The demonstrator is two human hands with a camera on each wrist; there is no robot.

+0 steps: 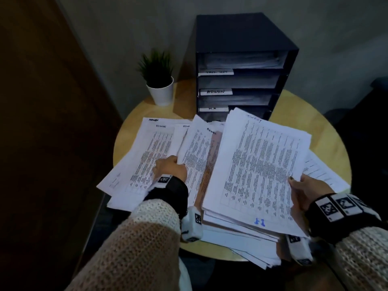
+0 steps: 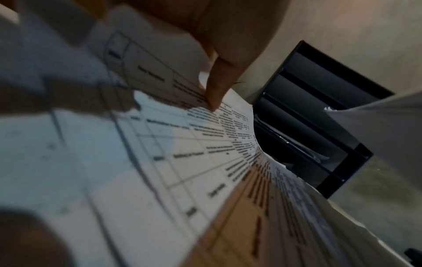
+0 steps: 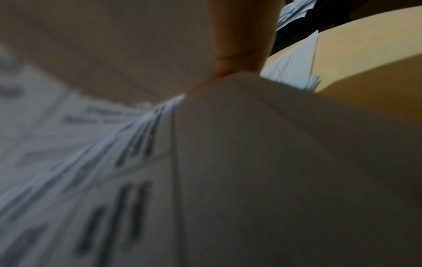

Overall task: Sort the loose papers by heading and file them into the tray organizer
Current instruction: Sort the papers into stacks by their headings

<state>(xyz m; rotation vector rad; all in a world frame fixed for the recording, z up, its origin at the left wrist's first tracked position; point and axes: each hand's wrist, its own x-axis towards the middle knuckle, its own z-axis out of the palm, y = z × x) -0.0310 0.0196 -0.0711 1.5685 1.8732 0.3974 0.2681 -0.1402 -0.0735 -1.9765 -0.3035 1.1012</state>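
Presently a thick sheaf (image 1: pixel 258 164) is pinched at its edge by the right hand (image 1: pixel 306 191), while the left hand (image 1: pixel 171 168) clamps an ADMIN-headed sheet (image 1: pixel 196 148) — both in front of the tray organizer (image 1: pixel 241 66). Sheets could slip from the loosely fanned sheaf and headings be mixed.

**Wearer's Attire and Mounted Gear**

Both arms carry cream chunky-knit sleeves (image 1: pixel 147 238). Each wrist bears a wide black strap (image 1: pixel 172 192) fitted with white square-patterned marker tags (image 1: pixel 329 207). A white, tag-marked camera housing (image 1: pixel 192 224) hangs under each wrist.
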